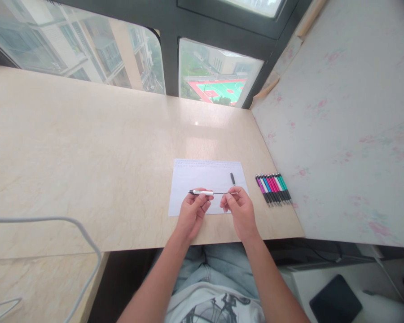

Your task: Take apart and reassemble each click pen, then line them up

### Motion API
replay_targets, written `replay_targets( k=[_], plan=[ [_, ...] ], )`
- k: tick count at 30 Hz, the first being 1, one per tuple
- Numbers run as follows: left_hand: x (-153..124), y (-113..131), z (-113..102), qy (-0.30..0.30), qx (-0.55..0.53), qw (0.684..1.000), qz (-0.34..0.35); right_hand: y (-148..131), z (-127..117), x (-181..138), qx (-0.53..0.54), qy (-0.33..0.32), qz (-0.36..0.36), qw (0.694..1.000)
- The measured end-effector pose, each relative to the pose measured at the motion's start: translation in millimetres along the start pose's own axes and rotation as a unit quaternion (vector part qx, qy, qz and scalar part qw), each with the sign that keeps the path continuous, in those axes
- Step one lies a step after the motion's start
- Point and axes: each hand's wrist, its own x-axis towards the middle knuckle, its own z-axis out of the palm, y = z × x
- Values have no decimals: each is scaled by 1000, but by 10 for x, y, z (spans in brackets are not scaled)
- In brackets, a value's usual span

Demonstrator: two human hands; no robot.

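Note:
My left hand [191,214] is closed around a white pen barrel [207,193] with a black end pointing left. A thin dark pen refill [218,193] runs from the barrel's right end to my right hand [243,211], which pinches it between thumb and fingers. How far the refill reaches inside the barrel is hidden. Both hands are over a white sheet of paper [182,179] with lines of writing along its far edge. Just beyond my right hand, a black pen grip section [232,179] lies on the sheet.
Several pens [273,189] in purple, white, blue, pink and green lie in a row to the right, near the papered wall [340,148]. A grey cable [84,231] loops over the beige desk [97,157] at left. Windows [218,74] stand behind the desk.

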Motion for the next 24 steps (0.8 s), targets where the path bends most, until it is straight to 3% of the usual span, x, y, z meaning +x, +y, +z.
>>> replay_targets(
  k=[6,17,20,24],
  plan=[
    [1,3,-1,-1,1,1000,-8,37,53,9,4,24,-10,1000],
    [-6,5,31,12,23,1000,13,31,96,-14,13,10,-33,999],
    [-4,7,27,15,12,1000,5,19,91,-7,11,-7,-28,1000],
    [2,15,19,10,1,1000,-16,16,90,-4,9,17,-35,999]
  ],
)
